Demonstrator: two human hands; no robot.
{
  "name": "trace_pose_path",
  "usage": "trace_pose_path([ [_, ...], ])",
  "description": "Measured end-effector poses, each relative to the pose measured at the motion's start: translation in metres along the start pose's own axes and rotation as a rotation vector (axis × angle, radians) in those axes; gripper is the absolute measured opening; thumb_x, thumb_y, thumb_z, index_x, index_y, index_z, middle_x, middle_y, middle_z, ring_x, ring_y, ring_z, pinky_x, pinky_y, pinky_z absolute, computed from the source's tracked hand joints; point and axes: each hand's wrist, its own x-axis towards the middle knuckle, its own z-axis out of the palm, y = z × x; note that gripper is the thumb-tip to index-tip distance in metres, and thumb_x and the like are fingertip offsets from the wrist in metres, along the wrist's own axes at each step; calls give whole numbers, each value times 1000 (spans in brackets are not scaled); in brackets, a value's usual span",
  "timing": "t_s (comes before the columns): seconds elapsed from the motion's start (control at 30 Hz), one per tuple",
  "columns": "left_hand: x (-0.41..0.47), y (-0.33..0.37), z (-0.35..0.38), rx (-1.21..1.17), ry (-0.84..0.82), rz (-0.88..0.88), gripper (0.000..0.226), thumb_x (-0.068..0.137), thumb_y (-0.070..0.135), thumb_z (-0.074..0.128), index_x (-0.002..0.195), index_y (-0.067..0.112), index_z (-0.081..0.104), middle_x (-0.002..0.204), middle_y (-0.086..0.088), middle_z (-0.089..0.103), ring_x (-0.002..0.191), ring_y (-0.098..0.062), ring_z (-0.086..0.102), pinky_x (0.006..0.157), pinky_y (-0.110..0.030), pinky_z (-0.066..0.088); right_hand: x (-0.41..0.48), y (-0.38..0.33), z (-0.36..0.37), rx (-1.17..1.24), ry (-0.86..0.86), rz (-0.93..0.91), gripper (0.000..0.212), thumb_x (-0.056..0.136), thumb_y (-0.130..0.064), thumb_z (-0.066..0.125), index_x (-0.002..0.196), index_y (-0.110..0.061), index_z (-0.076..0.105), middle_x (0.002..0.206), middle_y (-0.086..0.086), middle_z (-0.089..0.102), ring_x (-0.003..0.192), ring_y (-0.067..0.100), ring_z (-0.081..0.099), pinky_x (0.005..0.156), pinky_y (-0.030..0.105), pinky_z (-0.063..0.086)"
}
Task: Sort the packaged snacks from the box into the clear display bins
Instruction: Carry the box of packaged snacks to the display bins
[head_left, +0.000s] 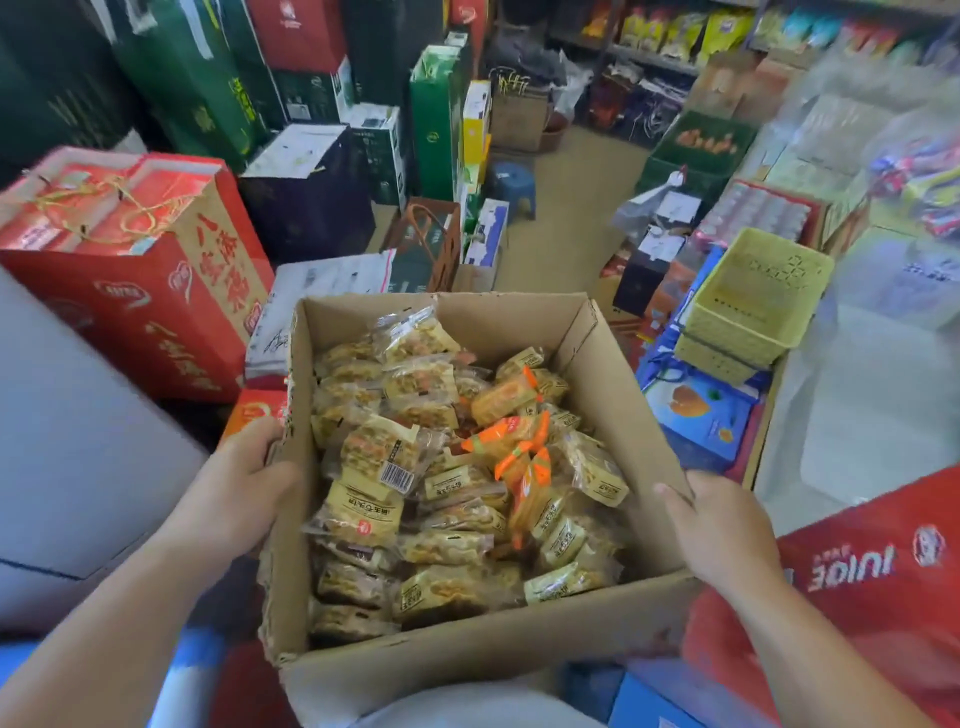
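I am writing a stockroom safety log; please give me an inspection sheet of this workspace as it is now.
Surface: no table seen; floor crowded with goods.
Job's things: open cardboard box full of packaged snacks; blurred clear plastic at right, perhaps bins.
Clutter: red carton, yellow basket, blue stool.
Hands: left hand and right hand grip the box's side walls.
Cables: nothing seen.
Surroundings: shelves of bagged goods.

— Where is room left?
— The cardboard box is open on top, and a strip of floor is left bare beyond it.
— And the sides?
— They are hemmed in by a red carton on the left and stacked yellow baskets on the right.
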Motion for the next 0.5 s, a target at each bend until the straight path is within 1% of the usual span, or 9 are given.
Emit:
trace_pose_path([
  [0.07, 41, 25, 10, -3, 18, -15, 25, 70, 20, 55, 93, 20, 62, 89, -29, 63, 68, -37, 59, 65, -58, 53, 47, -6, -2, 10, 5, 16, 48, 97, -33, 62, 60, -12, 40, 56, 1, 43, 53, 21, 36, 53, 38, 25],
  [0.13, 83, 49, 21, -6, 36, -11, 23, 69, 20, 55, 91, 18, 61, 88, -29, 61, 66, -32, 54, 63, -53, 50, 91, -9, -1, 33, 18, 53, 48, 97, -33, 62, 59, -13, 39, 55, 1, 43, 51, 16, 35, 50, 37, 21],
  [0.17, 106, 60, 26, 5, 37, -6, 20, 70, 20, 55, 89, 19, 60, 83, -24, 61, 64, -31, 53, 61, -53, 50, 113, -10, 0, 36, 21, 77, 45, 97, -34, 62, 62, -11, 45, 56, 2, 45, 52, 19, 38, 50, 36, 22],
  [0.23, 155, 82, 39, 26, 11, 16, 11, 78, 16, 56, 79, 26, 54, 60, 1, 48, 54, -19, 43, 54, -42, 39, 157, -10, 6, 35, 9, 121, 37, 97, -35, 61, 79, -3, 60, 65, 10, 56, 61, 32, 51, 53, 38, 34],
  [0.27, 183, 90, 46, 34, -7, 33, 20, 84, 10, 57, 75, 27, 50, 57, 8, 43, 53, -15, 39, 54, -38, 33, 179, -10, 9, 31, 5, 143, 36, 97, -35, 61, 83, -2, 62, 69, 12, 59, 66, 35, 53, 58, 39, 40],
  [0.3, 212, 99, 54, 53, -21, 49, 26, 88, 5, 56, 76, 26, 49, 59, 7, 41, 55, -15, 39, 55, -37, 31, 202, -11, 12, 24, 3, 163, 36, 97, -36, 61, 79, -5, 61, 70, 10, 59, 67, 34, 50, 60, 40, 42],
  [0.37, 271, 113, 70, 88, -44, 80, 25, 89, -2, 55, 82, 23, 55, 68, -9, 51, 59, -19, 46, 57, -37, 35, 246, -16, 15, 13, 1, 198, 38, 97, -37, 61, 71, -9, 56, 66, 5, 54, 66, 30, 46, 60, 39, 38],
  [0.43, 329, 133, 84, 72, -74, 98, 30, 89, -3, 55, 91, 26, 63, 78, -14, 60, 70, -26, 58, 64, -42, 46, 291, -20, 16, 12, 10, 242, 40, 96, -35, 63, 70, -5, 56, 65, 11, 56, 68, 35, 53, 59, 40, 35],
  [0.5, 384, 155, 94, 78, -114, 105, 22, 90, -2, 54, 94, 19, 60, 78, -14, 57, 74, -33, 57, 67, -44, 47, 333, -25, 12, 6, 15, 292, 42, 96, -32, 65, 67, -4, 53, 63, 15, 55, 70, 39, 57, 59, 41, 35],
])
